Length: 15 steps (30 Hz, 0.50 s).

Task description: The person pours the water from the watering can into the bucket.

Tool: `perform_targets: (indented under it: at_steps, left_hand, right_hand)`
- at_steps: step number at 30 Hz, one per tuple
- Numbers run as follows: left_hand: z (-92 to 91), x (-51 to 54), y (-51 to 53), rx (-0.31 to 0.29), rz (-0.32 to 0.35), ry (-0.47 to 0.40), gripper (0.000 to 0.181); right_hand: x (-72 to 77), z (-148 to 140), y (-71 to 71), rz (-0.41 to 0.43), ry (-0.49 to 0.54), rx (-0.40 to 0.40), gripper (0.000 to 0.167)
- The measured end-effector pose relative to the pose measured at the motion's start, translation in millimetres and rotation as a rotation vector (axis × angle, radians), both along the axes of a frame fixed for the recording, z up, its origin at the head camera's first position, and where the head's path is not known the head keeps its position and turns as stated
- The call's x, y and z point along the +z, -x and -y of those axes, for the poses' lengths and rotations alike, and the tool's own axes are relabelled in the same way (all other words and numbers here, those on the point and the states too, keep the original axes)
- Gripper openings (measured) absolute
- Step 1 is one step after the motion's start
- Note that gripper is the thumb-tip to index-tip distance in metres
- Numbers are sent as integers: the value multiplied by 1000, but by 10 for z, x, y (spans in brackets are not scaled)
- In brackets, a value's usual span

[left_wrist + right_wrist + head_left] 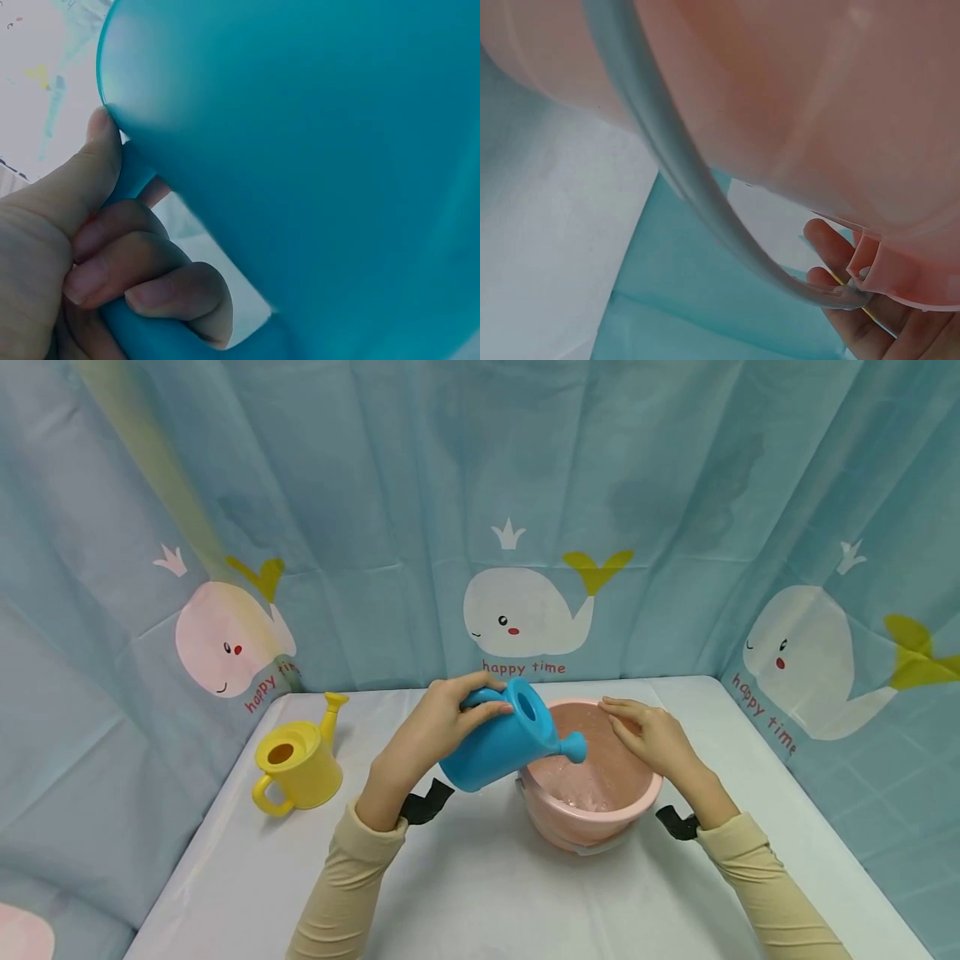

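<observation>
My left hand (447, 717) grips the handle of a blue watering can (495, 747), its fingers curled round the handle in the left wrist view and the thumb on the can's rim. The can is tilted to the right, and its spout hangs over the pink bucket (592, 806). Some water shows in the bucket's bottom. My right hand (654, 735) rests on the bucket's far right rim. In the right wrist view, its fingers (829, 244) lie by the rim where the grey bail handle (682, 169) joins the bucket; how firmly they hold is unclear.
A yellow watering can (303, 768) stands upright at the left of the white-covered table (480, 893). Blue curtains (375, 527) printed with whales enclose the table at the back and both sides.
</observation>
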<state>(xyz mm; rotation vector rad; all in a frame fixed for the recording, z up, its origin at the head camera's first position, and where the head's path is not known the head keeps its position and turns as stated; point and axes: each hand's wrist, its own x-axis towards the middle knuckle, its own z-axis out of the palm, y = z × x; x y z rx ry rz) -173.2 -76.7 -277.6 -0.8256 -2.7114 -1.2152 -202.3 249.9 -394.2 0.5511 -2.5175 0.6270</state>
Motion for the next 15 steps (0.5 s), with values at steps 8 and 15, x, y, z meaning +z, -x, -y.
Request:
perform_targets:
  at_steps: [8,15]
  left_hand:
    - [7,21,-33,-5,-7,19,32]
    - [10,30,-44,-12,-11,26,34]
  right_hand:
    - [15,-1,-3,17,2,-1,30]
    - [20,12,-16,20,7,0,29]
